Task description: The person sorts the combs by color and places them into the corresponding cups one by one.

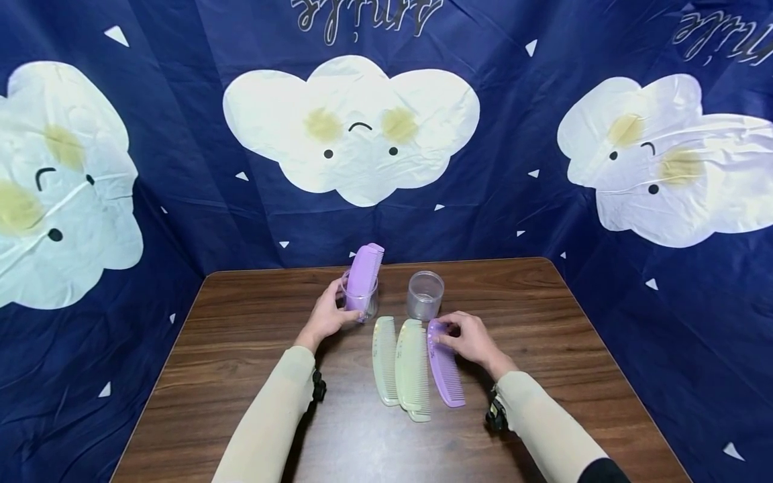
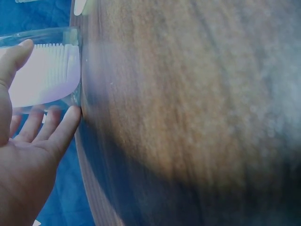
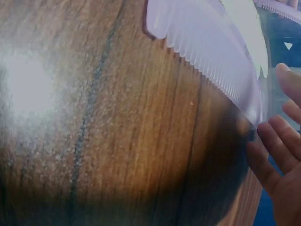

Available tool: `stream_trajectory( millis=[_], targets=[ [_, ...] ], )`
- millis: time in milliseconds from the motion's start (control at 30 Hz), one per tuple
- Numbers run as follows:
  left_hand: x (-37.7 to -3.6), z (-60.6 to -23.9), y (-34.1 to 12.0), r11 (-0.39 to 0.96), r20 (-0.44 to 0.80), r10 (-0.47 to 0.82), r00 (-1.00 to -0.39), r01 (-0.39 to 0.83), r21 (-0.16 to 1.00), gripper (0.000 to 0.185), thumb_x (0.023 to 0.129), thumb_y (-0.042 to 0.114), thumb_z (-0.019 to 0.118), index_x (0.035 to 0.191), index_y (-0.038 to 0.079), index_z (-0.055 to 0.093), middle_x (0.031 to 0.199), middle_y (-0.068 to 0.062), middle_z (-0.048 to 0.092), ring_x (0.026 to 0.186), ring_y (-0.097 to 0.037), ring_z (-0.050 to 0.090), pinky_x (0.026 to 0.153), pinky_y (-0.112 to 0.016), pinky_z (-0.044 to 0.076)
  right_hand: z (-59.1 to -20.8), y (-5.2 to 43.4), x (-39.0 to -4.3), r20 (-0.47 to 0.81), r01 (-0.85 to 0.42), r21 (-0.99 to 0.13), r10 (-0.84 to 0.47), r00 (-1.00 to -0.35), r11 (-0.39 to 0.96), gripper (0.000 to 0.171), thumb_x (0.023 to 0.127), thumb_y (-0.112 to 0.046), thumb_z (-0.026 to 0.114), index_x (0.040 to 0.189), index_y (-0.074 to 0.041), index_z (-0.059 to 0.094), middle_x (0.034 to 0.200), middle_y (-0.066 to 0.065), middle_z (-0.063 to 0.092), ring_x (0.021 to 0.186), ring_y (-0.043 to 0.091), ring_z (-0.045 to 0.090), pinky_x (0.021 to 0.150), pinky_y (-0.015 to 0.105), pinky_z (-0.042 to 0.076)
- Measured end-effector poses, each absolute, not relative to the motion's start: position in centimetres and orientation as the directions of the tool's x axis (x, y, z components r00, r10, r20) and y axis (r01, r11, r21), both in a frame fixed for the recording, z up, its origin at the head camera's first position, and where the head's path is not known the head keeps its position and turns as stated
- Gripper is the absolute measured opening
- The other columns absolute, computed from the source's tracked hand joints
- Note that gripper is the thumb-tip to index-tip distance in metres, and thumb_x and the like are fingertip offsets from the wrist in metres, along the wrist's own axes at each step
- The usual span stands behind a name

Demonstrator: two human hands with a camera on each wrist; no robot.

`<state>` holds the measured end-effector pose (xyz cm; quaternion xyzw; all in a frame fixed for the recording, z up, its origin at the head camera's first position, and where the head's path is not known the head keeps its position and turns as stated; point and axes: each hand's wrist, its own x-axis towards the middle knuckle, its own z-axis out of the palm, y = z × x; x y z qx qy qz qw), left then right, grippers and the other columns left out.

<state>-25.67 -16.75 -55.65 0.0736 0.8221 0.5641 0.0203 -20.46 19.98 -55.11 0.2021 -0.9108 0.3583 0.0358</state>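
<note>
My left hand (image 1: pixel 339 310) grips a clear plastic cup (image 1: pixel 362 303) on the wooden table (image 1: pixel 241 349), and a purple comb (image 1: pixel 365 272) stands upright in it. The left wrist view shows that hand (image 2: pixel 44 84) curled round the cup wall (image 2: pixel 70 37), with the comb's teeth (image 2: pixel 47 77) behind it. My right hand (image 1: pixel 442 333) pinches the far end of a second purple comb (image 1: pixel 445 372) lying flat on the table. In the right wrist view, the fingers (image 3: pixel 270 146) meet the end of that comb (image 3: pixel 211 52).
Two pale cream combs (image 1: pixel 384 359) (image 1: pixel 413 372) lie side by side just left of the flat purple comb. An empty clear cup (image 1: pixel 425 295) stands behind my right hand. A dark blue cloth with white clouds (image 1: pixel 350 127) surrounds the table.
</note>
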Motion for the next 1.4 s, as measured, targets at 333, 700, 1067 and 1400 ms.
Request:
stream_trajectory(
  millis=[333,700,1067,1400],
  targets=[
    [-25.7,-55.6,-16.7,0.358,0.052,0.141,-0.989,0.100,0.928,0.094,0.076,0.003,0.090,0.154,0.007,0.037,0.149,-0.022,0.048,0.137,-0.040,0.050,0.106,-0.050,0.052,-55.6,20.4,-21.0,0.143,-0.330,-0.587,-0.306,-0.941,0.740,0.051,0.079,-0.030,0.090,0.121,-0.007,0.073,0.114,0.011,0.074,0.099,0.026,0.067,0.089,0.045,0.055],
    [-25.7,-55.7,-16.6,0.364,0.049,0.134,-0.990,0.096,0.927,0.094,0.077,0.003,0.089,0.155,0.007,0.036,0.151,-0.021,0.046,0.138,-0.041,0.050,0.107,-0.050,0.052,-55.9,20.3,-21.5,0.070,-0.317,-0.556,-0.337,-0.939,0.769,0.067,0.074,-0.032,0.092,0.131,-0.008,0.068,0.131,0.012,0.068,0.114,0.033,0.060,0.103,0.050,0.047],
    [-25.4,-55.4,-16.5,0.356,0.043,0.123,-0.991,0.085,0.931,0.092,0.076,0.002,0.089,0.153,0.007,0.039,0.147,-0.022,0.049,0.137,-0.040,0.050,0.107,-0.049,0.052,-56.1,20.6,-21.8,0.084,-0.401,-0.543,-0.427,-0.900,0.738,0.080,0.071,-0.035,0.095,0.137,-0.005,0.062,0.134,0.015,0.064,0.122,0.035,0.057,0.108,0.054,0.042],
    [-25.5,-55.7,-16.7,0.344,0.074,0.134,-0.988,0.116,0.932,0.091,0.075,0.003,0.090,0.151,0.006,0.040,0.146,-0.023,0.050,0.135,-0.041,0.052,0.105,-0.051,0.053,-55.6,20.2,-22.0,0.015,-0.308,-0.581,-0.368,-0.930,0.754,0.080,0.062,-0.032,0.099,0.131,-0.008,0.066,0.119,0.014,0.061,0.111,0.031,0.054,0.100,0.049,0.048]
  ],
)
